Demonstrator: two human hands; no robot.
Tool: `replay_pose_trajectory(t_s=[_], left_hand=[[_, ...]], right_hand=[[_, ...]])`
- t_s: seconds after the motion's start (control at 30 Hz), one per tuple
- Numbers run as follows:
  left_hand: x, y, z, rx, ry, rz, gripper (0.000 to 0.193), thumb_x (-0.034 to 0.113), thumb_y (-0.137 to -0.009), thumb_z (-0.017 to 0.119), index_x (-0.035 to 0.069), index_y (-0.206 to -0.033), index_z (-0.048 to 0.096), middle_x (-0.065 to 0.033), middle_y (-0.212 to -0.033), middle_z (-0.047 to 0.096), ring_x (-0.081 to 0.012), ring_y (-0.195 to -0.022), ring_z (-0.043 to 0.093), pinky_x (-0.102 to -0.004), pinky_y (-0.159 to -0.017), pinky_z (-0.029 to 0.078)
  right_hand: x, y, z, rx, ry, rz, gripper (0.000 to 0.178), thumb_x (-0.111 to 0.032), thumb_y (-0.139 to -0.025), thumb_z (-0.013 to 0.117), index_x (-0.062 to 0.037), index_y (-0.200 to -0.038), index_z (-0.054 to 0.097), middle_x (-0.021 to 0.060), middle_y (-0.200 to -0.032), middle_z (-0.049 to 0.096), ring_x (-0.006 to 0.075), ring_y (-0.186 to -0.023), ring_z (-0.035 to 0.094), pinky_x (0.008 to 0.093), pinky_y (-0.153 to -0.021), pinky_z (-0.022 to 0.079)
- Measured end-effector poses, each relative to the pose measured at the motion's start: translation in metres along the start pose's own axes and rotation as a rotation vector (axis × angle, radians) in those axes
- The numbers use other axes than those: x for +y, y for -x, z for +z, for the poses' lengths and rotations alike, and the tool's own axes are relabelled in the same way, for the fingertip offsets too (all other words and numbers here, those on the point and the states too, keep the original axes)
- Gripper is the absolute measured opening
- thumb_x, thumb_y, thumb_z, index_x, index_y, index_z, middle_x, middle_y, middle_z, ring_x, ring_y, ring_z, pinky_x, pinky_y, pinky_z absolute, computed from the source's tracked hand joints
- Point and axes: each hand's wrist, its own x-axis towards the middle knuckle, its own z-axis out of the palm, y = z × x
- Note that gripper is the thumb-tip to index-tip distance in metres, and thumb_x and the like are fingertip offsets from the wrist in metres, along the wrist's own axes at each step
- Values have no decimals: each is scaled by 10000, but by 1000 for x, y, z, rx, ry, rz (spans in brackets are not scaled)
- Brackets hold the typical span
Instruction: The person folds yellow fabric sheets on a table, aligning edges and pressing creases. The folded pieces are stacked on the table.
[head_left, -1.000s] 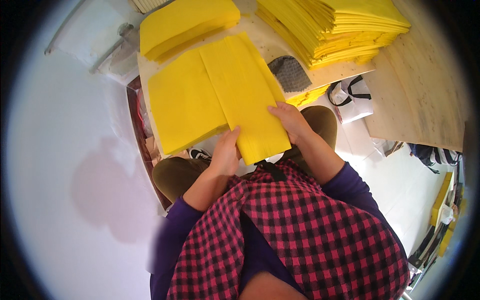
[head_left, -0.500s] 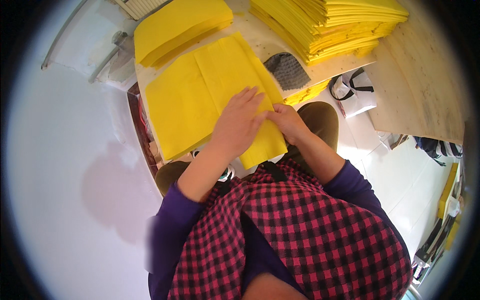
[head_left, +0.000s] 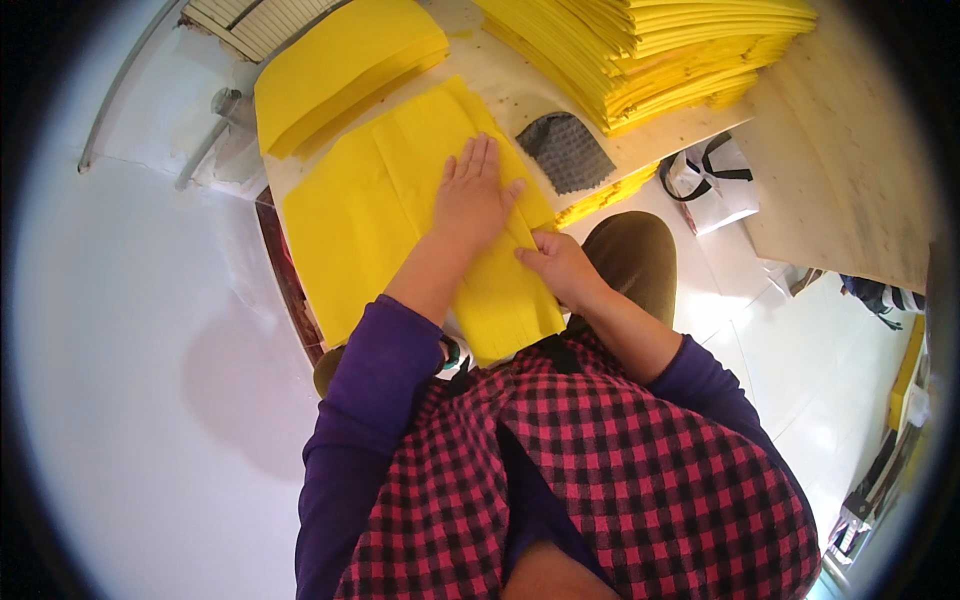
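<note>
A yellow folded sheet, perhaps soft fabric, lies before me on the table and reaches over its near edge toward my lap. A narrow folded strip runs along its right side. My left hand presses flat on this strip, fingers stretched out and pointing away from me. At the strip's right edge my right hand pinches the sheet, thumb on top and the other fingers partly hidden. Just right of the sheet lies a dark grey textured pad with a rounded side.
A tall pile of folded yellow sheets stands at the far right of the pale tabletop. Another yellow stack sits far left. A white bag with black handles stands on the floor beside a wooden panel. A white wall is at left.
My left hand has slid away from me along the folded strip, its fingers now straight. My right hand has shifted slightly nearer to me along the edge, still holding the sheet.
</note>
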Motion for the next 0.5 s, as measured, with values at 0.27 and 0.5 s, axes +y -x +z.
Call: replay_pose_trajectory(t_s=[0.27, 0.5], left_hand=[[-27, -45, -3, -7, -57, -108, 670, 496, -974, 302, 31, -1455, 256, -136, -1526, 237, -264, -1423, 192, -440, -1145, 160], [-39, -74, -6, -61, -68, -166, 688, 517, -971, 258, 30, -1458, 255, -113, -1537, 222, -250, -1427, 181, -443, -1149, 142]], right_hand=[[7, -2, -3, -52, -68, -13, 199, -123, -918, 541, 43, -992, 622, 52, -831, 660, 101, -699, 612, 257, -637, 488], [1, -1, -6, -54, -46, -10, 206, -127, -923, 534, 37, -1012, 622, 49, -848, 661, 103, -721, 611, 260, -650, 488]])
